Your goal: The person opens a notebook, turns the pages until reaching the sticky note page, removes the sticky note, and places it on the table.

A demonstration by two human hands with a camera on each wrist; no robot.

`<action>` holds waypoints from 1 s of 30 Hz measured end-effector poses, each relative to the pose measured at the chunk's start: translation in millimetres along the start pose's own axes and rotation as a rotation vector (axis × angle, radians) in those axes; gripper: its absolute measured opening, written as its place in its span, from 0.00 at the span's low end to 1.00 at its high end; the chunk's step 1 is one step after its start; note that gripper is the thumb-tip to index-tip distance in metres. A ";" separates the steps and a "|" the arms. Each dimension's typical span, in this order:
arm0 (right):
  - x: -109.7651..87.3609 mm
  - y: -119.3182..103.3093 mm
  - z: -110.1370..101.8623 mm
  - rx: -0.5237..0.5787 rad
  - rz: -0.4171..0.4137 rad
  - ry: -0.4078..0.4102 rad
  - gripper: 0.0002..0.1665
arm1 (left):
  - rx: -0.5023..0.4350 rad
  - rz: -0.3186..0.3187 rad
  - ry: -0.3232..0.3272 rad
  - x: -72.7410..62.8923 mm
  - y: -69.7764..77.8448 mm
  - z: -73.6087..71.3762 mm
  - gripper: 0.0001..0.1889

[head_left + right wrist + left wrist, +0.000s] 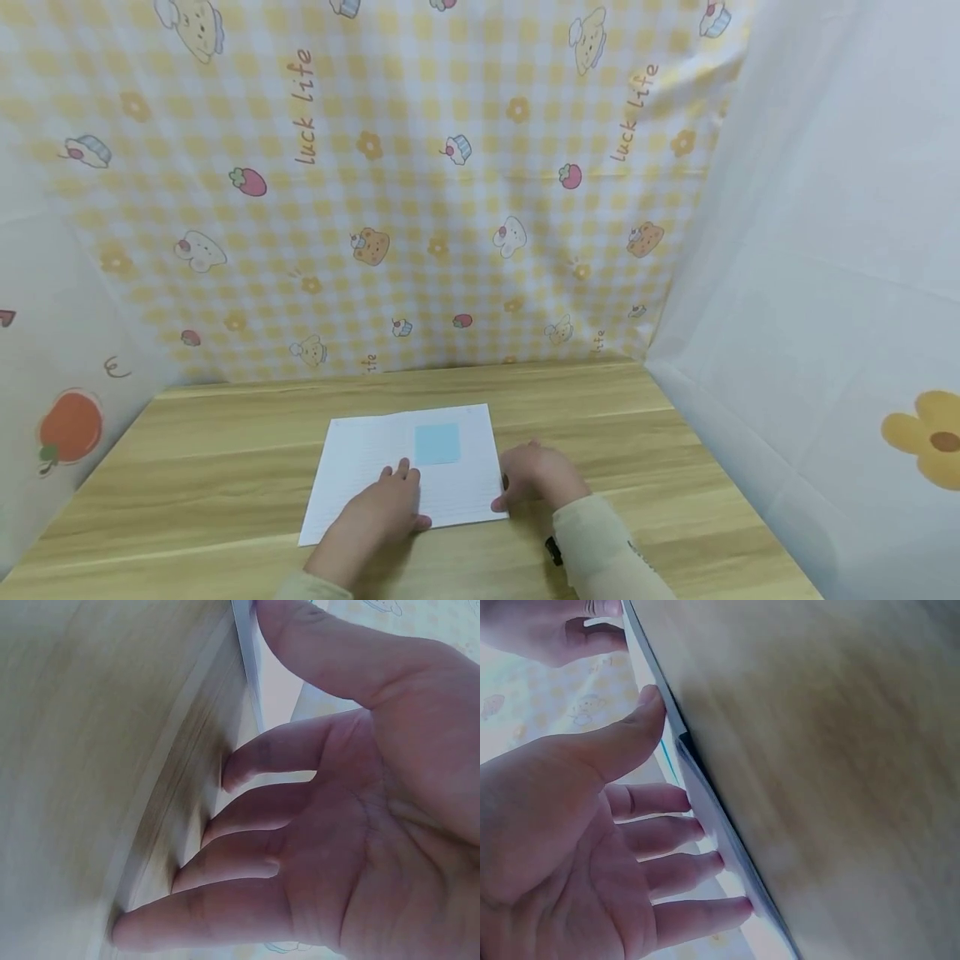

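Note:
An open lined notebook (360, 458) lies flat on the wooden table. On its right page sits a square light blue sticky note (437, 443), near the fold. My left hand (386, 504) rests across the middle of the notebook, and in the left wrist view its fingertips (705, 861) touch the pages with the fingers nearly straight. At the notebook's right edge is my right hand (542, 477). Its thumb (300, 634) touches the near right corner, while the other fingers are spread with their tips on the table beside the notebook.
Behind the wooden table (225, 450) hangs a yellow checked cloth (420, 208) with cartoon prints. Pale sheets stand along both sides, the right one (817, 275) close to the table's edge. A small black object (553, 551) shows at the right sleeve.

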State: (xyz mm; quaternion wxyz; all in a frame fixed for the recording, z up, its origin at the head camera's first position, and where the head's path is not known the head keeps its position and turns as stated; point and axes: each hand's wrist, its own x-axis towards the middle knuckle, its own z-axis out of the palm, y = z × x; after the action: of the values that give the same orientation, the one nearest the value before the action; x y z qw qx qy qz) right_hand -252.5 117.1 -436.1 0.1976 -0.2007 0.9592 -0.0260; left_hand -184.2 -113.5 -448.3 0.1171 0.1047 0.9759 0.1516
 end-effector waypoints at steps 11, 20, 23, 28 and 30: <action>-3.0 -2.2 -2.4 0.062 0.084 -0.031 0.29 | 0.030 -0.016 -0.001 -11.2 8.8 3.8 0.41; -1.9 -2.8 -0.3 0.018 0.101 -0.056 0.53 | 0.023 -0.041 0.006 -19.5 13.4 10.5 0.40; -2.6 -2.7 0.9 0.014 0.102 -0.059 0.56 | 0.018 -0.044 0.000 -20.1 14.0 12.1 0.40; -3.4 -3.1 3.0 0.023 0.096 -0.060 0.59 | 0.019 -0.045 0.004 -21.7 13.4 13.1 0.40; -3.7 -3.3 3.3 0.025 0.096 -0.054 0.58 | 0.021 -0.040 0.011 -22.2 13.1 12.8 0.41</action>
State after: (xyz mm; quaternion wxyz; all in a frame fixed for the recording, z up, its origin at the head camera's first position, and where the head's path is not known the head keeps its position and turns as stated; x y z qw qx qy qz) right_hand -246.9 115.6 -437.3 0.2269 -0.1528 0.9616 -0.0232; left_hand -157.6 -103.1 -451.5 0.1139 0.0859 0.9799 0.1394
